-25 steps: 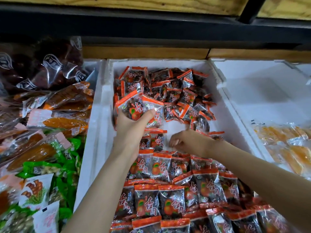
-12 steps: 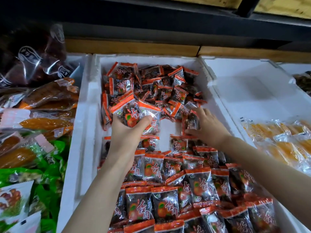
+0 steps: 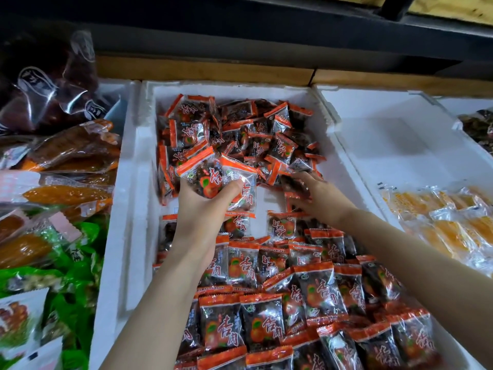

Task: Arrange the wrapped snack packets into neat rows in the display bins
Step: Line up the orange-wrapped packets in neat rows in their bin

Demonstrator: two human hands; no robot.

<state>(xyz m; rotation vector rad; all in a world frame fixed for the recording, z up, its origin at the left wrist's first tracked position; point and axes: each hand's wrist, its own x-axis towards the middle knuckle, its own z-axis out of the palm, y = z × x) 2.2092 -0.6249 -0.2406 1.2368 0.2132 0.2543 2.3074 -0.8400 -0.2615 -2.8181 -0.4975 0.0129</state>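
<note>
Packets (image 3: 213, 180) are gripped as a slippery bunch in the left fingers (image 3: 233, 187), the heap (image 3: 240, 129) lying just beyond the blurred right fingers (image 3: 306, 180), whose hold cannot be told, and some could be dropped or dragged onto the neat rows (image 3: 266, 316) nearer the wrists.

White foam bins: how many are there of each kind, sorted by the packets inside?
Bin of orange-edged dark packets: 1
Bin of yellow packets: 1
Bin of mixed brown, orange and green packets: 1
Bin with dark contents, cut off at right: 1
Total: 4
</note>
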